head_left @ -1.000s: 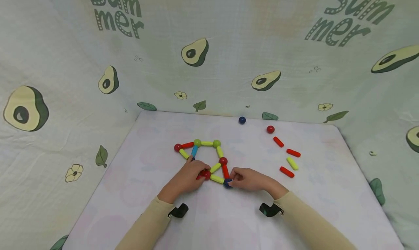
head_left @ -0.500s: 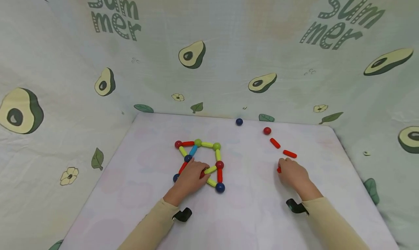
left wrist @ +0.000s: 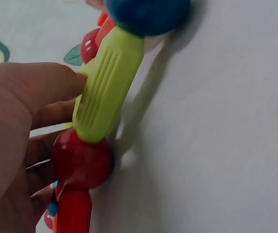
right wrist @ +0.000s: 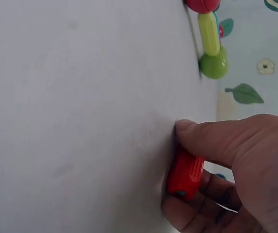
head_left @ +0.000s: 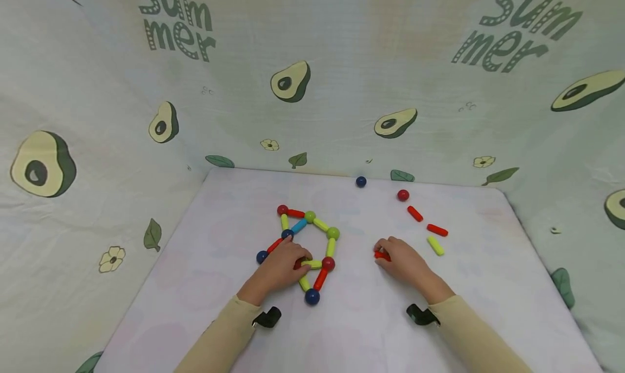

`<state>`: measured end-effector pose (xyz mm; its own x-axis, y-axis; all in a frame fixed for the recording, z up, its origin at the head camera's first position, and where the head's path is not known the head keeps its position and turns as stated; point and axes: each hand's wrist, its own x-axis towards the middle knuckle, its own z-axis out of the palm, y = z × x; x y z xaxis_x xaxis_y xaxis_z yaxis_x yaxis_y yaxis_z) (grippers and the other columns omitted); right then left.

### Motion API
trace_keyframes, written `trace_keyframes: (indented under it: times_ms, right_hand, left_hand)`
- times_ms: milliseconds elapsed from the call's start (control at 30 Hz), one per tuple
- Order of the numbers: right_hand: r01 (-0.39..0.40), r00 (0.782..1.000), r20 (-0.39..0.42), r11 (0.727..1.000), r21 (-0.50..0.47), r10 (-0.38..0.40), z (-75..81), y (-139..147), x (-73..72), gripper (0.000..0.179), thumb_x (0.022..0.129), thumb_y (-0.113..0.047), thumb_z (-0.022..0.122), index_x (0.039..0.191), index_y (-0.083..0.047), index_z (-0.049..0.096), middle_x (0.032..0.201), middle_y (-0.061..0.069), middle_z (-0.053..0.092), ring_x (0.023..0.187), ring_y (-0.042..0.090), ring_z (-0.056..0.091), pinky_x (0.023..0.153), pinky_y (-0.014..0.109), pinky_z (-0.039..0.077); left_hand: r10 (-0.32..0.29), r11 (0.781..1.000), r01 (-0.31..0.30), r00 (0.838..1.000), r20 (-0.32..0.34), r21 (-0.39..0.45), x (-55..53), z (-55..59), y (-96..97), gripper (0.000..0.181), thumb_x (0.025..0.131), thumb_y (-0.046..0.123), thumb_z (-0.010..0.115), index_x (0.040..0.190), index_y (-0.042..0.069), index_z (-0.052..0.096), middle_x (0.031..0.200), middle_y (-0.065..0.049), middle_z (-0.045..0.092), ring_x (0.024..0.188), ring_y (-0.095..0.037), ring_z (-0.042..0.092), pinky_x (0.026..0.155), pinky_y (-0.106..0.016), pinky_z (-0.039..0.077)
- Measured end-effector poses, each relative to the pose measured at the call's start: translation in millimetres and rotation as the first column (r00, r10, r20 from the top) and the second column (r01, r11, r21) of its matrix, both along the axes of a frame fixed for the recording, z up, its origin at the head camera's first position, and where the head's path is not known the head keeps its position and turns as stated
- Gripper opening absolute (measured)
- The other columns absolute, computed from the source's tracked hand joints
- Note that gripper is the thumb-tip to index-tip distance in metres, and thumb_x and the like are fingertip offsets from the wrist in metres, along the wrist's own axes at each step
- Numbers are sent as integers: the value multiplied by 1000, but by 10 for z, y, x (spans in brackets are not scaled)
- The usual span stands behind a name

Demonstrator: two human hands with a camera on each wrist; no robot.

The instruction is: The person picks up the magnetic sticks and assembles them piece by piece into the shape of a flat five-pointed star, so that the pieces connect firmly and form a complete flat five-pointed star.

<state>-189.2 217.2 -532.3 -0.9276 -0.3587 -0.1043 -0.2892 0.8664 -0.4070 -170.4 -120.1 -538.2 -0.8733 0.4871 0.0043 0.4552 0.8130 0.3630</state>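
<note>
A linked frame of magnetic building rods and balls lies on the table, with a red ball (head_left: 328, 264), a blue ball (head_left: 312, 297) and a green ball (head_left: 333, 233) among its joints. My left hand (head_left: 278, 270) holds the frame near its lower left, covering part of it. In the left wrist view, the thumb touches a yellow-green rod (left wrist: 107, 82) and fingers curl behind a red ball (left wrist: 83, 159). To the right, my right hand (head_left: 407, 264) pinches a loose red magnetic rod (right wrist: 185, 172) between thumb and fingers, low over the tabletop and apart from the frame.
Two loose red rods, one of them the farther red rod (head_left: 415, 213), and a yellow-green rod (head_left: 435, 245) lie right of centre. Behind them rest a loose red ball (head_left: 402, 195) and a dark blue ball (head_left: 361, 182). A printed cloth (head_left: 342, 90) rises behind the table (head_left: 361, 329).
My right hand left the frame's blue ball, reached right, picked up a red rod and came back partway left with it. The frame has turned clockwise under my left hand.
</note>
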Motion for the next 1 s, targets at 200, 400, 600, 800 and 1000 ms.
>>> trace_keyframes:
  times_ms: [200, 400, 600, 800, 1000]
  right_hand:
    - [-65, 996, 57, 992, -111, 72, 29, -386, 39, 22, 92, -13, 75, 113, -15, 67, 99, -4, 60, 91, 15, 55, 88, 39, 52]
    - [-163, 987, -8, 978, -131, 163, -8, -637, 46, 19, 92, -17, 76, 109, -21, 69, 94, -11, 59, 87, 8, 54, 85, 34, 53]
    - [-255, 967, -64, 951, -178, 247, -8, -726, -8, 18, 92, -19, 77, 109, -17, 71, 100, -9, 62, 91, 10, 56, 87, 33, 54]
    - [-92, 993, 44, 944, -316, 111, 4, -760, -301, 29, 98, -25, 69, 126, -19, 65, 111, -7, 62, 98, 12, 58, 87, 34, 53]
    - [-41, 990, 113, 952, -302, 79, -4, -922, -645, 36, 98, -29, 69, 131, -16, 63, 117, -1, 65, 99, 16, 59, 88, 36, 53]
  left_hand:
    - [35, 997, -37, 999, -37, -62, -7, -9, 101, 27, 91, 41, 76, 108, 20, 74, 98, 9, 69, 104, -15, 63, 119, -52, 27]
    - [99, 993, -101, 995, -26, -63, 12, -20, 218, 33, 94, 41, 71, 119, 19, 73, 110, 5, 71, 112, -18, 63, 118, -51, 29]
    - [144, 989, -145, 989, 37, 35, 47, -21, 351, 46, 94, 50, 68, 125, 15, 69, 110, 3, 69, 106, -18, 58, 96, -39, 50]
    - [195, 980, -196, 980, 41, 30, 58, -10, 411, 47, 91, 47, 74, 124, 14, 68, 104, 3, 66, 98, -16, 54, 85, -35, 50]
    - [195, 980, -196, 980, 43, 44, 69, -21, 463, 47, 90, 47, 75, 123, 15, 69, 98, 5, 65, 92, -15, 54, 80, -32, 50]
